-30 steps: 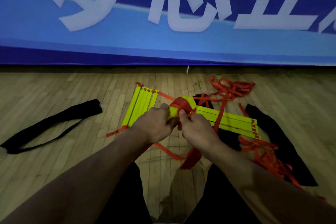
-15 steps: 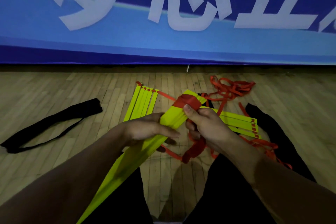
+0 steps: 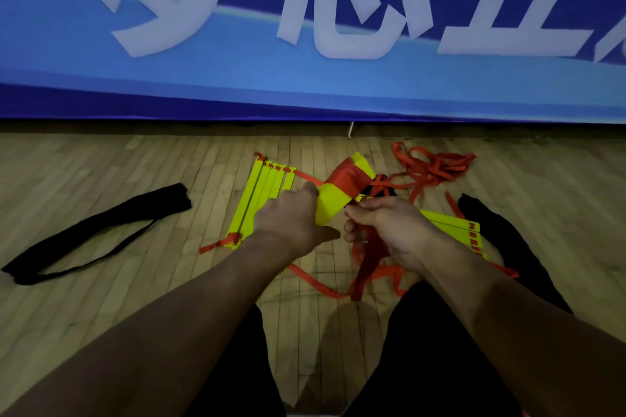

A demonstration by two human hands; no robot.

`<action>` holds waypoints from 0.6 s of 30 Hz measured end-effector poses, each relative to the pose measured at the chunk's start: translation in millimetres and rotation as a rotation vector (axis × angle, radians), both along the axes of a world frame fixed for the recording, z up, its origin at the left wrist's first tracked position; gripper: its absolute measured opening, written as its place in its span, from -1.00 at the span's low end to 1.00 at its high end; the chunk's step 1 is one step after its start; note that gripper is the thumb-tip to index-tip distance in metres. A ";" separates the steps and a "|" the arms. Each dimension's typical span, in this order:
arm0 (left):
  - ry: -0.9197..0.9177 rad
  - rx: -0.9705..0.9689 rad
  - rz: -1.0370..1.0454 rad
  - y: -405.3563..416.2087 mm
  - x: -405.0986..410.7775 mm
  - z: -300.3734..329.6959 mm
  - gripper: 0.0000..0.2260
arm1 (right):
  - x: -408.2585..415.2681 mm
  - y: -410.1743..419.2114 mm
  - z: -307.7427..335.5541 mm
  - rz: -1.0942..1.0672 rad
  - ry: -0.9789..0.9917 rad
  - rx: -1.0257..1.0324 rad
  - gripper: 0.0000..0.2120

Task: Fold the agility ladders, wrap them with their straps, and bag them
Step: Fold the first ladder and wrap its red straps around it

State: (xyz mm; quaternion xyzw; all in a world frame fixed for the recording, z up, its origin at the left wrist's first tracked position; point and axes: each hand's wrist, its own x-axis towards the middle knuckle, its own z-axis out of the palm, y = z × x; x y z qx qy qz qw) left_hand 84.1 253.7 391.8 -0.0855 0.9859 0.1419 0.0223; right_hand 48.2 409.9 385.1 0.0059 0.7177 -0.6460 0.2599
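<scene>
Strap-wrapped bundle point(image 3: 338, 195) in 2 hands

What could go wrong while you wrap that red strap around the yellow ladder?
The left hand grips only one end of the yellow bundle, so the rungs might slide apart. The strap pinched by the right hand trails into loose loops on the floor; those may tangle with the red pile or snag the second ladder.

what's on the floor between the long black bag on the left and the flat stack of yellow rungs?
Head view: only bare wooden floor between long black bag and flat stack of yellow rungs.
</scene>
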 end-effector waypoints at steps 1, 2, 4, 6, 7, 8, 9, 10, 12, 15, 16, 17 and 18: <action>0.032 -0.089 -0.007 4.0 2.2 0.1 -0.41 | 0.3 -1.7 2.4 -0.006 0.039 0.040 -0.86; 0.063 -0.152 -0.013 7.3 3.8 -1.8 -0.41 | 0.4 -3.6 5.7 -0.009 0.063 0.057 -0.86; 0.094 -0.226 -0.031 12.2 4.9 -5.7 -0.41 | 2.7 -7.5 14.3 -0.015 0.008 -0.011 -0.85; 0.095 -0.296 -0.091 22.4 10.1 -10.1 -0.40 | 5.8 -12.0 15.1 -0.063 -0.022 -0.054 -0.79; 0.103 -0.324 -0.134 29.2 15.5 -11.7 -0.40 | 6.7 -14.0 10.4 -0.122 -0.003 -0.046 -0.76; 0.124 -0.328 -0.182 33.0 20.4 -12.5 -0.39 | 6.8 -14.6 4.5 -0.180 0.022 -0.041 -0.77; 0.142 -0.308 -0.235 31.7 24.6 -9.2 -0.39 | 8.7 -12.7 -0.4 -0.210 0.040 -0.052 -0.79; 0.145 -0.256 -0.287 24.8 26.2 -2.0 -0.39 | 11.4 -9.5 -3.0 -0.191 0.055 -0.090 -0.83; 0.038 0.032 -0.303 -3.3 22.1 17.2 -0.39 | 13.6 0.2 -5.8 -0.046 0.079 -0.247 -0.83; -0.329 0.947 -0.130 -31.2 18.8 36.8 -0.34 | 12.8 10.8 -1.4 0.114 0.049 -0.410 -0.68; -0.437 1.101 -0.122 -32.2 20.1 34.3 -0.39 | 13.1 10.5 -0.5 0.137 0.057 -0.414 -0.69; -0.493 1.166 -0.140 -30.2 22.0 31.2 -0.50 | 13.1 9.6 0.5 0.148 0.077 -0.386 -0.70; -0.489 1.173 -0.136 -27.0 23.5 27.4 -0.61 | 12.3 8.6 1.1 0.147 0.103 -0.325 -0.69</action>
